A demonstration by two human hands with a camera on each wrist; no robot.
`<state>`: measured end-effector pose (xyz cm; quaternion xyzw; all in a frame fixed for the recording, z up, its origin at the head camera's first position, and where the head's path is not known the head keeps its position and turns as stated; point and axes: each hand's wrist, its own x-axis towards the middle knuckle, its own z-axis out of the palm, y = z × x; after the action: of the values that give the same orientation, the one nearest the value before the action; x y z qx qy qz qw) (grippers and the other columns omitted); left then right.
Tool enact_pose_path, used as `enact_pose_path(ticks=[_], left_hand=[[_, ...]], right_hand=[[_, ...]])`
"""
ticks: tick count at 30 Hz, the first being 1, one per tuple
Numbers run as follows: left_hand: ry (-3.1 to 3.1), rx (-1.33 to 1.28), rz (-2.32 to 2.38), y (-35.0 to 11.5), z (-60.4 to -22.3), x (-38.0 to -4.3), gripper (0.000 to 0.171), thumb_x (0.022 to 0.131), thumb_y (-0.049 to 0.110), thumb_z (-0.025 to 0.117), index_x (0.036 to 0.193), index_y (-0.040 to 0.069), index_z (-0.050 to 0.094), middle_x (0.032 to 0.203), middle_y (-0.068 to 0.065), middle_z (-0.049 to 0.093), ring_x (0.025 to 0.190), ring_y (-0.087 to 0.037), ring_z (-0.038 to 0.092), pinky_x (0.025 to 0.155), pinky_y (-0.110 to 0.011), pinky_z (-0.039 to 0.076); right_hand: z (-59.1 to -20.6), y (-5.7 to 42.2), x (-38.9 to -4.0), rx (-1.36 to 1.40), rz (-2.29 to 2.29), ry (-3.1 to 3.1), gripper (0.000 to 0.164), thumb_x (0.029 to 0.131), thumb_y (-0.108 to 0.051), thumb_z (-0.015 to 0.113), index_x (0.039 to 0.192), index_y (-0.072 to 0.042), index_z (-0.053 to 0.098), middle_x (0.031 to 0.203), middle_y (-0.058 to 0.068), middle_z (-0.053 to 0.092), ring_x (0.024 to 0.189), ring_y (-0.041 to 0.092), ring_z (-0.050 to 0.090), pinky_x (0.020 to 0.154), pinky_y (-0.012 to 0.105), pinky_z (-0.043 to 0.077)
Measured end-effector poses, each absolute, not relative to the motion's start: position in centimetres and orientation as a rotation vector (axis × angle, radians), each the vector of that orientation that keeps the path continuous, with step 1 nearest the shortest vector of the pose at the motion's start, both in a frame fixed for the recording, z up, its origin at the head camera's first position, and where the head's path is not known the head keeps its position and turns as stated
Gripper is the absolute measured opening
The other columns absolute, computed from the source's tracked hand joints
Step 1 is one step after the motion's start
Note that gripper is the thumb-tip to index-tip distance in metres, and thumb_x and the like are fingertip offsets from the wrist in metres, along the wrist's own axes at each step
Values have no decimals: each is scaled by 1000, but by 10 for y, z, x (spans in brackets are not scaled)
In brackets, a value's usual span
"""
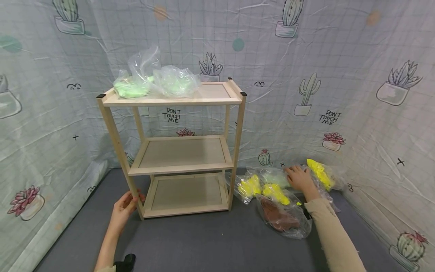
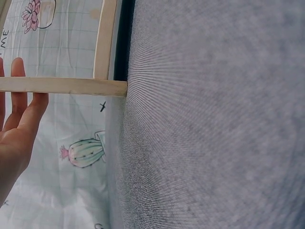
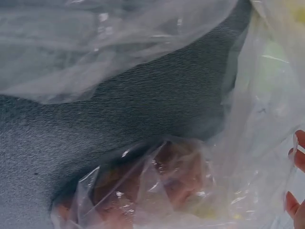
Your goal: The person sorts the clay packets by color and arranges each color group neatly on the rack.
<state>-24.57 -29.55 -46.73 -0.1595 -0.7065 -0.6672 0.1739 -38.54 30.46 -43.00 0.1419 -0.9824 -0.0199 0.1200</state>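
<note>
A three-tier light wooden shelf rack (image 1: 180, 169) stands left of the middle in the head view. My left hand (image 1: 124, 207) grips its front left leg (image 1: 117, 145) low down; in the left wrist view, fingers (image 2: 18, 71) reach around the wooden post (image 2: 62, 86). At the right, my right hand (image 1: 300, 179) holds the plastic of a clear bag with pale green contents (image 1: 273, 176). In the right wrist view, its fingertips (image 3: 291, 202) are at the bag's plastic (image 3: 257, 157), and part of the hand is out of frame.
Bags with pale green contents (image 1: 130, 87) lie on the top shelf. Bags with bright yellow pieces (image 1: 249, 186) and one with brown contents (image 1: 278, 215) lie on the dark grey surface (image 1: 204, 241) near my right hand. Cactus-print fabric (image 1: 265, 56) hangs behind and beside.
</note>
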Motion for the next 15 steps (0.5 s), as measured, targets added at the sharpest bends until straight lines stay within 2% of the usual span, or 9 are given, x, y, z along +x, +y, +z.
enact_pose_path(ticks=[3, 6, 10, 11, 15], left_hand=[[-1979, -464, -1905, -295, -467, -246, 27, 94, 11, 43, 118, 3, 51, 97, 11, 65, 91, 1, 61, 76, -12, 47], [-2009, -422, -1885, -292, -460, -243, 25, 94, 12, 43, 116, 9, 53, 96, 14, 64, 90, 3, 61, 76, -11, 46], [-1996, -412, -1905, -290, -456, -240, 25, 94, 7, 41, 115, 11, 54, 95, 14, 64, 90, 2, 61, 76, -11, 45], [-1996, -409, -1902, -290, -457, -241, 24, 94, 8, 42, 115, 10, 54, 95, 14, 64, 89, 2, 60, 76, -11, 45], [-2000, -428, -1888, -298, -474, -250, 30, 94, 12, 42, 120, -4, 47, 96, 13, 64, 91, 2, 61, 76, -11, 46]], right_hand=[[-433, 307, -385, 426, -85, -2886, 32, 89, -22, 52, 119, -12, 54, 115, 16, 55, 107, 35, 48, 84, 63, 27], [-436, 308, -387, 436, -138, -2897, 41, 87, -30, 54, 124, -13, 50, 120, 17, 54, 109, 37, 48, 87, 64, 26], [-440, 307, -388, 449, -187, -2934, 58, 83, -41, 57, 132, -14, 42, 126, 19, 50, 114, 39, 46, 91, 69, 19], [-441, 307, -388, 454, -196, -2938, 61, 82, -44, 57, 133, -14, 40, 127, 20, 49, 114, 40, 45, 92, 69, 18], [-445, 305, -386, 454, -190, -2952, 71, 78, -51, 59, 135, -15, 37, 128, 20, 46, 118, 41, 41, 93, 71, 13]])
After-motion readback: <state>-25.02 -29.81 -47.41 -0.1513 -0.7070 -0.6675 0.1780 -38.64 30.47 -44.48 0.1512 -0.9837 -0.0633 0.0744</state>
